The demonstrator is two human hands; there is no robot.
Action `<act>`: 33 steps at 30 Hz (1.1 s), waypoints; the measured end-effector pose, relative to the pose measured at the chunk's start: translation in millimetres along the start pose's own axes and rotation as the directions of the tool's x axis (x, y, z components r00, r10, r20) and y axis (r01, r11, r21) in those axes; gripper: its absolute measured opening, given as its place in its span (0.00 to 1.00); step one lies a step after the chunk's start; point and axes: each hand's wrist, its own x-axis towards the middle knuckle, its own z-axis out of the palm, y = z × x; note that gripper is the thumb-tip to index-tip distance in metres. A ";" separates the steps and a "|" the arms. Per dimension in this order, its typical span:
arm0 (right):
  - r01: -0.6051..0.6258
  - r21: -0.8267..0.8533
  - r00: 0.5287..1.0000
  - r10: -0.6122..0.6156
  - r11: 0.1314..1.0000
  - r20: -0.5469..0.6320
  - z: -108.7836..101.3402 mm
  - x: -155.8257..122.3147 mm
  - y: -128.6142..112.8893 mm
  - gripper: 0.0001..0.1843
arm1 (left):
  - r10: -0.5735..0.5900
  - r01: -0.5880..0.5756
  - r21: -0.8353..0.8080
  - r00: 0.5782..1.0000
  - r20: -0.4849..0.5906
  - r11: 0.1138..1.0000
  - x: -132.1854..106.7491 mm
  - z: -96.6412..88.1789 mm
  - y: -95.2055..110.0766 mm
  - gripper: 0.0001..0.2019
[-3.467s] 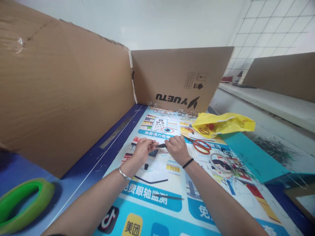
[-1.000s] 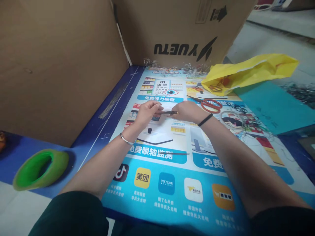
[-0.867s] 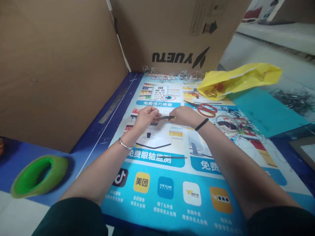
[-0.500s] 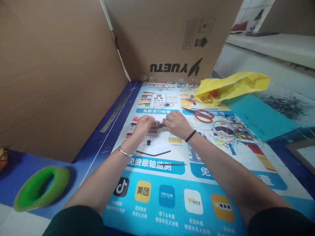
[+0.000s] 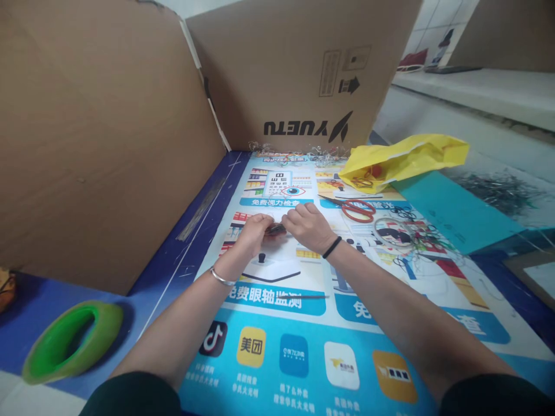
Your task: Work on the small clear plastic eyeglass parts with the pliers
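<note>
My left hand [image 5: 255,232], with a silver bangle at the wrist, is closed with its fingertips pinching a small dark, thin piece [image 5: 274,230] whose kind I cannot make out. On the other side of that piece, my right hand [image 5: 309,224] is curled with its knuckles up and a black band round the wrist. Its fingertips are hidden, touching or gripping the piece's right end. Both hands are above a printed poster [image 5: 277,271]. Red-handled scissors [image 5: 358,211] lie to the right beyond them, and a thin dark tool [image 5: 302,297] lies nearer to me.
Tall cardboard panels [image 5: 299,69] stand at the left and back. To the right are a yellow bag [image 5: 407,162], a turquoise sheet [image 5: 455,211], a clear ring [image 5: 392,233] and tangled dark wires [image 5: 498,193]. A green tape roll [image 5: 71,341] lies at left, near thin wire strips [image 5: 199,211].
My right hand has shifted slightly left, closer to my left hand, over the small dark piece. The whole view has tipped a little; the things on the poster lie as before.
</note>
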 end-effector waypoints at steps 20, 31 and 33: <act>-0.028 0.084 0.999 0.025 0.996 0.039 2.8 -1.5 -0.1 0.15 | -0.038 0.037 0.005 0.999 0.012 0.999 1.2 -1.4 -1.8 0.07; -0.010 0.101 1.000 0.008 0.995 0.017 4.7 -3.5 0.9 0.14 | -0.032 0.032 0.030 0.999 0.003 0.999 0.6 -1.0 -0.3 0.06; -0.013 0.100 1.000 0.011 0.995 0.021 5.0 -3.4 0.7 0.14 | -0.032 0.032 0.034 0.999 0.005 0.999 1.3 -1.2 -0.6 0.06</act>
